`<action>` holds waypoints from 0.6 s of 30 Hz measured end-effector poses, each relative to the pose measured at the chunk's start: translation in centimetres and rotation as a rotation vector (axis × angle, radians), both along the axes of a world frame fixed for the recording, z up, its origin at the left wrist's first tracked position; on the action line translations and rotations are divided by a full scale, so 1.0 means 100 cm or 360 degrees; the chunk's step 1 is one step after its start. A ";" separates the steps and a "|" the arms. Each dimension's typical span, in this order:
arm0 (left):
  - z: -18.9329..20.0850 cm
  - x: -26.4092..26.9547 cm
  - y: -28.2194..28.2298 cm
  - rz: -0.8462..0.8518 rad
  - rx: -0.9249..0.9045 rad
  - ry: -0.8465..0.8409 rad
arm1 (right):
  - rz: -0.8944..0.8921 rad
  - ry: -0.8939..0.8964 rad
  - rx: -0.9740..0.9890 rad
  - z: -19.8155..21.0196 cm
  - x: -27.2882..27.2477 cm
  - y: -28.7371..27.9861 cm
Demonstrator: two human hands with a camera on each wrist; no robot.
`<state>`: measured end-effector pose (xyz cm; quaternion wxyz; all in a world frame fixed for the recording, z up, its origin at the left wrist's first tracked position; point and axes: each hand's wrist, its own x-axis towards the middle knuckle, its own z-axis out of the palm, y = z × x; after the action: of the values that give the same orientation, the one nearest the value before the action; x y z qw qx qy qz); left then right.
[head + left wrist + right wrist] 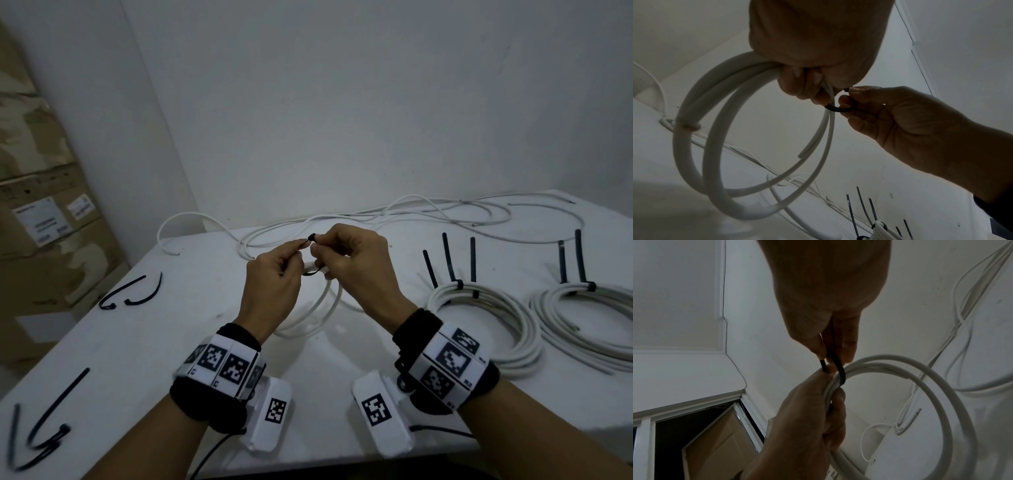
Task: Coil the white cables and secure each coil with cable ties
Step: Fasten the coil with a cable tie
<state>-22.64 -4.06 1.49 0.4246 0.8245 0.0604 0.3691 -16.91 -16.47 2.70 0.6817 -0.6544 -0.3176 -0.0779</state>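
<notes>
White cable coil point(323, 308) hangs at frame centre above the worktop point(171, 342), and I see my left hand point(274, 277) pinching one end of the black cable tie point(311, 273) looped round it. My right hand point(356, 267) grips the coil and pinches the tie's head. Right of them lie two tied coils point(493, 325).

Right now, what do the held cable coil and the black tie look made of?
White cable coil: looks like smooth matte plastic jacket, probably PVC; it bends in even, springy loops. One cut end seems to show copper.
Black cable tie: thin flat strip, slightly glossy, curving without kinking, likely nylon. Neither can be confirmed by sight.
</notes>
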 end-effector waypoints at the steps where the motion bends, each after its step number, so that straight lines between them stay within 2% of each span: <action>1: 0.000 -0.001 0.000 -0.0003 0.0001 0.0004 | 0.0043 0.0029 -0.0025 0.003 0.000 -0.002; 10: -0.002 -0.003 -0.004 -0.0006 0.0053 0.0045 | 0.0182 0.0184 -0.0190 0.016 0.002 -0.014; 18: -0.003 -0.007 -0.012 -0.0115 0.0152 0.0072 | 0.0264 0.0147 -0.0601 0.022 0.007 -0.017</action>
<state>-23.36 -5.31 1.19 0.3965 0.8536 0.0225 0.3373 -16.17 -18.20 4.91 0.5650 -0.7450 -0.3478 0.0695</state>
